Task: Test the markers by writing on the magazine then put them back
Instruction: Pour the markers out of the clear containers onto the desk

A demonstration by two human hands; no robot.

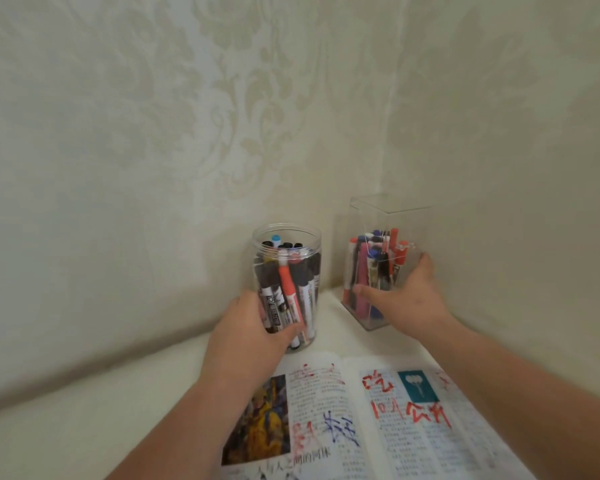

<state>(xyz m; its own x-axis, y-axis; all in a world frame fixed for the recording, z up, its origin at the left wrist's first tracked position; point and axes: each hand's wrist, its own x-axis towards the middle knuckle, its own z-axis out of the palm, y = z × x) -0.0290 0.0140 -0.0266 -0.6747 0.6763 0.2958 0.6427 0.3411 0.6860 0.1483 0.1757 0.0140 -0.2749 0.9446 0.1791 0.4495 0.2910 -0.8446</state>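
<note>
A round clear jar (286, 237) full of markers, several black-capped and one red, stands near the wall corner. My left hand (250, 327) wraps around its lower part. To the right a square clear box (388, 216) holds several red, blue and pink markers. My right hand (406, 296) grips that box from its front right side, thumb across the front face. An open magazine (378, 420) lies in front of both containers, its pages marked with red and blue scribbles.
The containers sit on a pale surface (84, 420) in a corner formed by two patterned cream walls (153, 133). My forearms reach over the magazine's two pages.
</note>
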